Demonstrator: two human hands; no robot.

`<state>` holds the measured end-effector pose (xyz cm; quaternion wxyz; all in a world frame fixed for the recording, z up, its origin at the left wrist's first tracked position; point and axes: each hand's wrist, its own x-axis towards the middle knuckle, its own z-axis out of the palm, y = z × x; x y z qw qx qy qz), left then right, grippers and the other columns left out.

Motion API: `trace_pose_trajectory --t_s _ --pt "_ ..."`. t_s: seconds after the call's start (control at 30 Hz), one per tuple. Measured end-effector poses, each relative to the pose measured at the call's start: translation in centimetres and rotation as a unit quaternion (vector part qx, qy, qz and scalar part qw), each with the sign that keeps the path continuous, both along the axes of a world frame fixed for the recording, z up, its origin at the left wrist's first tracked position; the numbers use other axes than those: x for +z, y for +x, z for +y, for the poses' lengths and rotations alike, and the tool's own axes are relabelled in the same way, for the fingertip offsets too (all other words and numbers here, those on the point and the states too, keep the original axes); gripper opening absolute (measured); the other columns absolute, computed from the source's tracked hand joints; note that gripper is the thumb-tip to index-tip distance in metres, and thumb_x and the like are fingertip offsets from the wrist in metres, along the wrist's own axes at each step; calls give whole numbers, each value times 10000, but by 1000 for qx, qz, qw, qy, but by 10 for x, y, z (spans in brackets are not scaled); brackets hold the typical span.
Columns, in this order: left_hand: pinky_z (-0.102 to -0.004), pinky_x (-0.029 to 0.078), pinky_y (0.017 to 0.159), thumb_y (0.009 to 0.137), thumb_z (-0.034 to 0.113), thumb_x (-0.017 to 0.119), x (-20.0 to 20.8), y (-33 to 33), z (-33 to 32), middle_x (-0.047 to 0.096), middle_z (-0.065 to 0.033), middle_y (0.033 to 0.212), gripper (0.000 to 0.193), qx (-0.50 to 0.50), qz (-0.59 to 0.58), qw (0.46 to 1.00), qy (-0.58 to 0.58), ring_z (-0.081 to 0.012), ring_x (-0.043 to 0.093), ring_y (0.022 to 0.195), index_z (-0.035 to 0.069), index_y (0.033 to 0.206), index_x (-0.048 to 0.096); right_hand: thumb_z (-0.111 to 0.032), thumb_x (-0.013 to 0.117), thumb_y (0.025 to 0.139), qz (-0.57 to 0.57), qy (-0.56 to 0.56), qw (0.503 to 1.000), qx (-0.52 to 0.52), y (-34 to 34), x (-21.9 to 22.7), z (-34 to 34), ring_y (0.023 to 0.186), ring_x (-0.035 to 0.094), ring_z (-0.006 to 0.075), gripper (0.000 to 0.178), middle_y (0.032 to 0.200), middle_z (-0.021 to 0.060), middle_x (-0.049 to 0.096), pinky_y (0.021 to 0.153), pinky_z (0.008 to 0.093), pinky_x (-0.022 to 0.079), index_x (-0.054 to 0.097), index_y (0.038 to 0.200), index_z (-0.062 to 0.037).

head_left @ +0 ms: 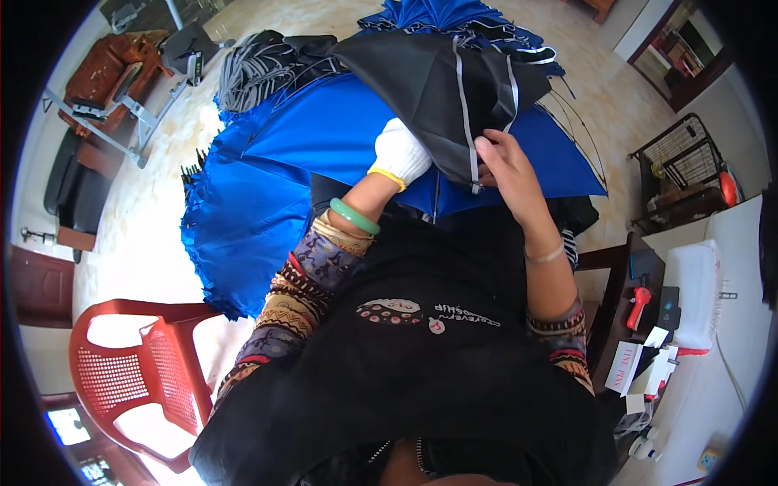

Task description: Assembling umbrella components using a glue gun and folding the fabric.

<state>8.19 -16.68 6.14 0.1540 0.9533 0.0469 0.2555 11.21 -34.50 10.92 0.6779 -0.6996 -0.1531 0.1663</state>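
Note:
Black umbrella cloth with pale grey edging strips is spread in front of me, over an open blue umbrella canopy. My right hand, bare, grips the cloth near the lower end of one strip, thumb on top and the other fingers partly behind. My left hand wears a white knit glove with a yellow cuff. It lies against the left edge of the black cloth, above the blue canopy; its fingers are hidden, so its grip does not show. Thin umbrella ribs stick out at the right.
Stacked blue canopies spread at the left, with more blue ones at the far end. Black cloth with grey edging lies bunched there. A red plastic chair stands left; a table with a red-handled tool and small boxes stands right.

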Motion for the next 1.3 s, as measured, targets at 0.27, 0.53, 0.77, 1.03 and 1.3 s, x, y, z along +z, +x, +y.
trace_pose_trajectory --t_s 0.27,0.53,0.77,1.03,1.3 --pt "-407 513 668 776 226 644 36 -59 -28 647 -159 897 281 52 -55 979 -187 -337 640 777 54 996 611 -210 593 907 -45 52 982 179 3 0 20 651 430 42 202 687 -18 527 560 204 359 571 833 -23" --pt "-346 483 766 740 308 693 58 -84 -21 596 -116 1052 411 -295 -99 947 87 -272 606 916 94 1077 595 -110 644 814 -658 -52 738 140 -13 62 36 564 589 201 124 664 81 594 494 313 438 569 884 -40" --pt "-349 490 593 681 285 704 45 -54 29 609 -71 877 220 -390 30 911 131 -254 605 734 112 790 626 -70 657 762 -601 -252 669 357 -18 74 10 638 611 280 249 701 97 602 530 364 467 537 981 -58" --pt "-358 446 499 550 266 708 48 -49 5 538 -49 669 233 -362 -73 914 167 -253 575 626 124 672 570 -49 637 781 -473 -162 731 465 0 66 -14 783 591 274 217 861 96 585 654 352 469 547 978 -34" --pt "-403 453 554 605 272 711 15 -62 23 555 -84 752 251 -264 -104 950 127 -314 572 682 96 721 575 -38 640 796 -246 -38 878 409 2 25 -7 806 592 244 175 849 88 582 700 334 458 633 969 -14"
